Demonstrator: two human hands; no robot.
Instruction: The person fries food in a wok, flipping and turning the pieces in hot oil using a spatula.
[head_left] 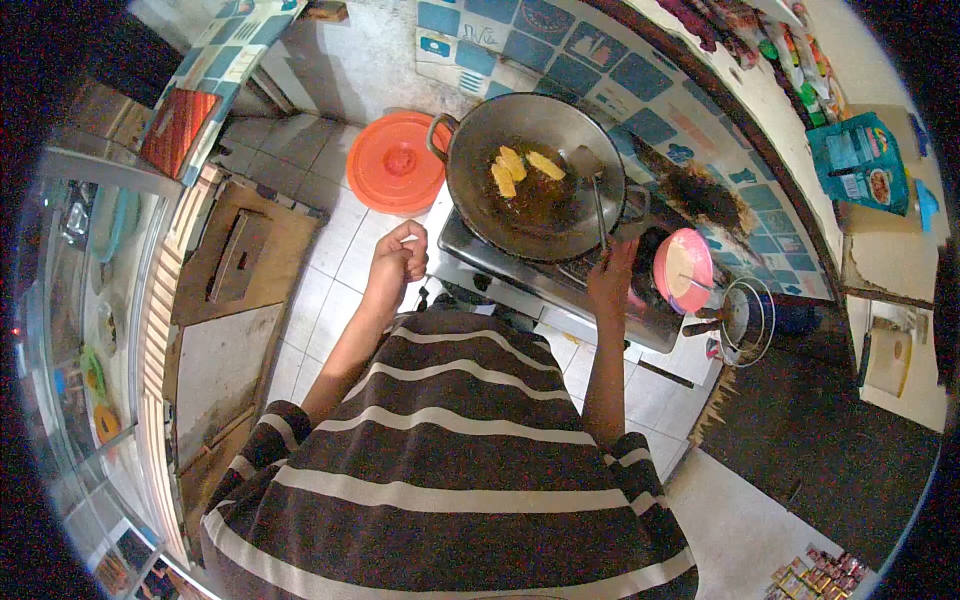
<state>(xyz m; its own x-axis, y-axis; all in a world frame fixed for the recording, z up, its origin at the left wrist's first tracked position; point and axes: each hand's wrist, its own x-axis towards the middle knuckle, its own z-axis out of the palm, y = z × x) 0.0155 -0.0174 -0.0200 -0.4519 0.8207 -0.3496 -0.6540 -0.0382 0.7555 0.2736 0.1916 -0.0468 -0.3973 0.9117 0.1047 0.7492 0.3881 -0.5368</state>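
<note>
A large dark wok [480,215] sits on the stove [470,250], with several yellow fried pieces [504,178] lying in the oil at its bottom. My right hand [612,280] is wrapped round the handle of a metal spatula [586,162], whose blade rests inside the wok on the right. On the other side, my left hand [400,256] is closed in a fist in the air, near the wok's left front and apart from it. No object shows in that fist. Right of my right hand stands a pink bowl [698,250] of pale batter with a utensil in it.
An orange lidded bucket [372,180] stands on the tiled floor left of the wok. Beyond the pink bowl is a wire strainer [752,320]. A tiled wall [600,60] curves behind the stove. Wooden cabinet doors [235,250] are on the left, a teal packet [860,165] at the upper right.
</note>
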